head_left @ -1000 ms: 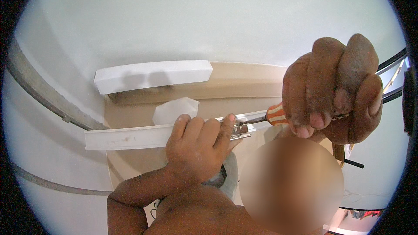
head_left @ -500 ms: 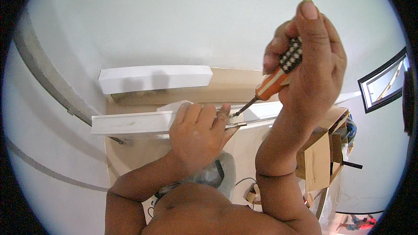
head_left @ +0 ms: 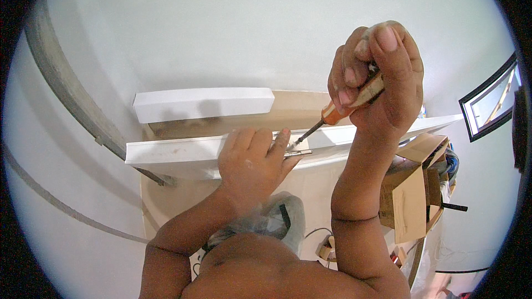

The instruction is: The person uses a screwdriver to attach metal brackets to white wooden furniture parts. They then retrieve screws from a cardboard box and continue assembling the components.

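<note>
My left hand [head_left: 250,160] presses flat on a long white board [head_left: 177,152] that runs across the middle of the view, fingers beside a small metal fitting [head_left: 296,153] on its face. My right hand [head_left: 379,80] is closed around the orange handle of a screwdriver [head_left: 332,115]. Its dark shaft slants down to the left, with the tip at the metal fitting next to my left fingertips.
A shorter white block [head_left: 202,103] sits above the board on a tan wooden surface [head_left: 293,108]. Cardboard boxes [head_left: 413,188] stand at the lower right, a clear plastic bag [head_left: 271,218] lies below my left arm, and a dark-framed window [head_left: 490,102] is at the right.
My right hand came down from close to the camera and turned the screwdriver, bringing the tip onto the metal fitting. My left hand stayed on the board.
</note>
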The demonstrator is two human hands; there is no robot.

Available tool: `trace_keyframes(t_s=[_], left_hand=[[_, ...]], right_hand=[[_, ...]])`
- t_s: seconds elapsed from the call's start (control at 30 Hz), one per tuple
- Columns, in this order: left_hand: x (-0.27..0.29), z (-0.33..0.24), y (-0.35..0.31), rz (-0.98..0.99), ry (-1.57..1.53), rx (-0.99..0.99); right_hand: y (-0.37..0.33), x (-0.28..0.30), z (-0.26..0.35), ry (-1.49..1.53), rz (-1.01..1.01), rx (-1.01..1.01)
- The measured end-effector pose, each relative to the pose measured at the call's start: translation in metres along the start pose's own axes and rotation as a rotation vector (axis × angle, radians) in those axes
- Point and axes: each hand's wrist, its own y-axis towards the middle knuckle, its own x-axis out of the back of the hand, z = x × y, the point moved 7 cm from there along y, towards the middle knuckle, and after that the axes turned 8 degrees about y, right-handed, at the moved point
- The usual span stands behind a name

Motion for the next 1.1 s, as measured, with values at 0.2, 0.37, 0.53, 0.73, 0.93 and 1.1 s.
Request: trace_keyframes(t_s=[0.2,0.37,0.53,0.73,0.93,1.1], left_hand=[[-0.003,-0.001,0.004,0.043,0.045,0.022],[0.001,-0.001,0.007,0.054,0.033,0.016],[0.014,0.011,0.004,0.180,-0.108,0.045],[0.028,0.035,-0.004,0.283,-0.164,0.023],[0.040,0.042,0.006,0.220,-0.327,-0.051],[0.032,0.073,0.008,0.545,-0.308,0.256]], right_hand=[[-0.011,0.002,0.012,-0.518,-0.311,0.288],[-0.007,0.000,0.012,-0.675,-0.350,0.400],[-0.006,0.004,0.008,-0.507,-0.302,0.207],[-0.006,-0.006,0.026,-0.253,-0.208,0.149],[-0.016,-0.009,0.118,-0.364,0.007,0.333],[-0.100,0.029,0.055,-0.650,-0.014,-0.181]])
